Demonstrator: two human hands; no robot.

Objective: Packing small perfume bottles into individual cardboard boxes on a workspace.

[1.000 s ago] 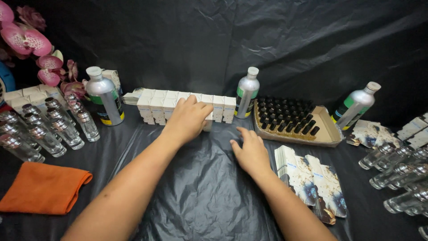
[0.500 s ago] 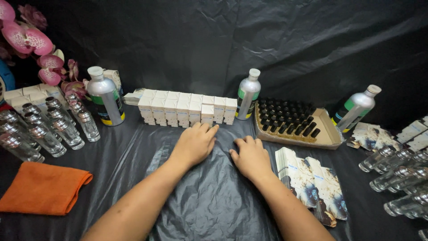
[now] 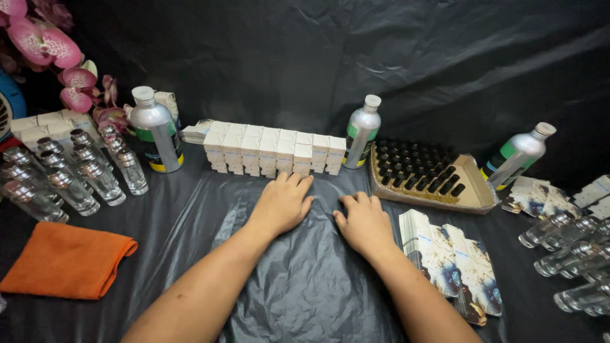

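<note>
Just beyond the left hand [image 3: 284, 204] stand white boxes [image 3: 276, 150].

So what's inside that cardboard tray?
The tray holds rows of small black caps, packed close together. What sits below the caps is hidden, and the tray's right end shows bare cardboard.
</note>
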